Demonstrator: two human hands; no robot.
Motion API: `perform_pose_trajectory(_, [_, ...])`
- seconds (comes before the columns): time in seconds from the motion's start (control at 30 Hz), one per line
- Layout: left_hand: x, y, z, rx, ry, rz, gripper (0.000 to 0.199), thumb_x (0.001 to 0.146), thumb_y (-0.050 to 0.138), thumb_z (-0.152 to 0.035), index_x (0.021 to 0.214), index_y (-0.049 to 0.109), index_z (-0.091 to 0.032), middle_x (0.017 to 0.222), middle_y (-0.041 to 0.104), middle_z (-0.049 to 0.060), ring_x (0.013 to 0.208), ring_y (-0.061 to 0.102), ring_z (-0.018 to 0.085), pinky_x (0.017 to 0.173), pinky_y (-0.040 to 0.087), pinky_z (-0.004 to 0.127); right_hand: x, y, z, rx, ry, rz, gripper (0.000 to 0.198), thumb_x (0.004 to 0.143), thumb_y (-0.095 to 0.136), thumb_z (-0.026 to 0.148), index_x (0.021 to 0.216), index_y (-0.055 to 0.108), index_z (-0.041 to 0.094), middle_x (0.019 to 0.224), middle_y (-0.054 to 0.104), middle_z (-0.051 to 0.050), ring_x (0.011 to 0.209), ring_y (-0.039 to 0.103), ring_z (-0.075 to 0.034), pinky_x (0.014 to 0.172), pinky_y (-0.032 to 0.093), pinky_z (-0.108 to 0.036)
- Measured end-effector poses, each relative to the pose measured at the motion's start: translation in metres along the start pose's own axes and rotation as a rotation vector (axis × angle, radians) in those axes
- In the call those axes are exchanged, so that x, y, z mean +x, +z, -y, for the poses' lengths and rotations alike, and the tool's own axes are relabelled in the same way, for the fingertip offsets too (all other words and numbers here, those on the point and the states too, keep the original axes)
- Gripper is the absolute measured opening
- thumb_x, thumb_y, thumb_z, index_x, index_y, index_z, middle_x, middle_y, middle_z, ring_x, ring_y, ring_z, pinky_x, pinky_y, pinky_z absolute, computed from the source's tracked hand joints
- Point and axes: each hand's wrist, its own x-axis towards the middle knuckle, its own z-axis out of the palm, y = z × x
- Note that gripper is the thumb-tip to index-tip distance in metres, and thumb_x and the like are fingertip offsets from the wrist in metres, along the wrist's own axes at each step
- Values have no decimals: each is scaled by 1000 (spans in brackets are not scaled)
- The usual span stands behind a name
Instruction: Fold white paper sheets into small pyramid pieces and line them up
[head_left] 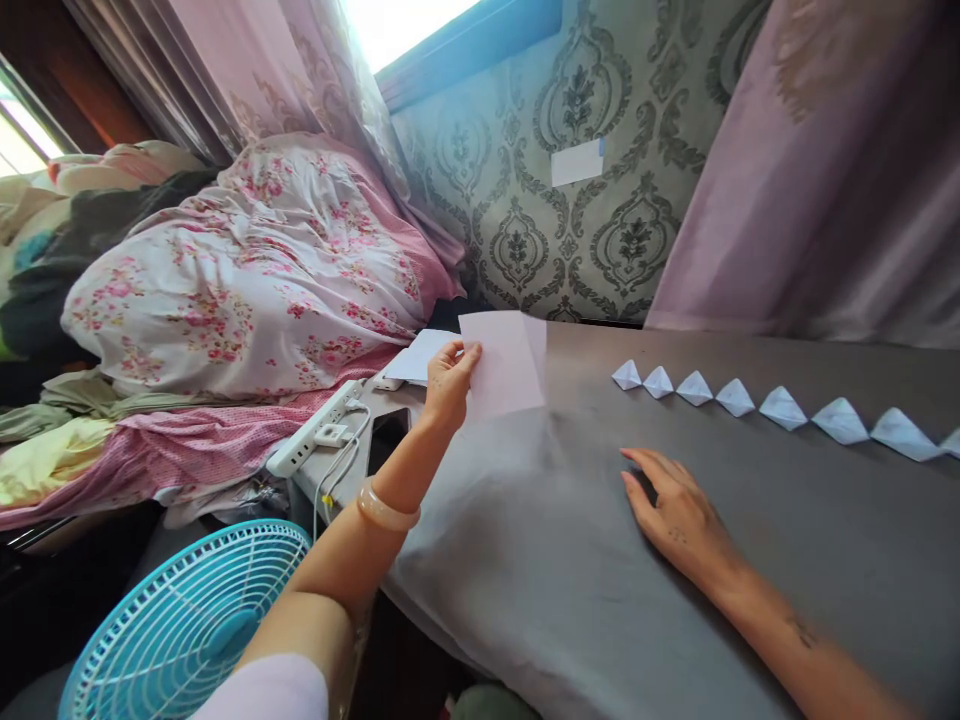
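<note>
Head view: left hand [450,385] has a white sheet [504,365] pinched up above the grey table [517,560]; right hand [679,518] looks empty, fingers loose, near the folded papers [783,408]; seems a sheet-fetching step, so next calls for laying it flat, both hands.

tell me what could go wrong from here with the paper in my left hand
The sheet of paper might bend or slip, since the left hand pinches it near one edge only. The right hand could knock the row of folded papers if it sweeps forward. If the blue fan is running, which I can't tell, its draught might lift loose paper.
</note>
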Motion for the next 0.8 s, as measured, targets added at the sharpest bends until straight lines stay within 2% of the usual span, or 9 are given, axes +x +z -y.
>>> perform_pose_trajectory(0.07, [-11,11,7,-131,-194,3,26,71,72,-31,87,59,-17,76,69,2,73,67,17,69,54,28,-1,-2,2,12,33,-36,32,91,44,28,115,61,18,113,67,-12,105,61,-28,93,50,-46])
perform_pose_trajectory(0.2, [-32,21,33,-220,-518,-4,15,70,68,-16,80,57,-15,73,69,4,75,69,20,73,57,33,-2,-6,6,48,61,-89,33,91,42,27,118,59,19,114,67,-12,107,60,-28,94,49,-46])
perform_pose_trajectory(0.27, [-39,23,44,-239,-600,-13,13,70,66,-13,80,57,-15,72,69,4,72,69,19,73,57,34,-2,-7,7,59,83,-117,32,91,42,26,116,60,19,112,67,-12,107,61,-28,93,50,-45])
perform_pose_trajectory(0.33, [-42,22,48,-237,-607,-14,14,70,66,-13,80,56,-15,70,69,3,71,69,19,72,57,33,-3,-7,7,70,101,-112,31,90,42,24,115,60,18,111,67,-12,105,61,-27,92,50,-44])
perform_pose_trajectory(0.43, [-35,22,37,-199,-408,-53,16,72,68,-18,82,55,-17,70,67,0,72,68,17,72,56,29,-3,-7,6,93,110,-52,31,90,42,23,114,60,17,112,67,-12,105,62,-27,93,50,-43])
perform_pose_trajectory(0.53, [-28,23,12,-95,123,-119,15,80,65,-27,90,56,-19,79,66,-2,77,66,13,76,53,25,-3,-7,7,106,118,-22,32,90,42,24,115,60,18,114,67,-12,107,61,-27,94,50,-44])
perform_pose_trajectory(0.63, [-34,28,-10,196,581,-91,16,87,59,-31,100,60,-21,91,68,1,88,65,14,83,50,26,-2,-6,6,128,146,-60,35,90,43,27,121,56,18,113,65,-14,103,63,-26,90,51,-44])
perform_pose_trajectory(0.7, [-46,33,-12,437,722,138,13,89,56,-25,99,63,-21,99,69,4,97,64,16,92,47,29,-1,-7,3,124,166,-158,43,89,47,30,130,48,17,117,61,-16,103,62,-27,88,52,-45])
perform_pose_trajectory(0.8, [-66,43,6,782,706,638,23,91,46,-15,103,64,-23,105,70,7,101,65,19,94,46,32,2,-9,-6,43,158,-310,65,84,57,35,142,34,14,130,49,-21,114,55,-31,92,50,-48])
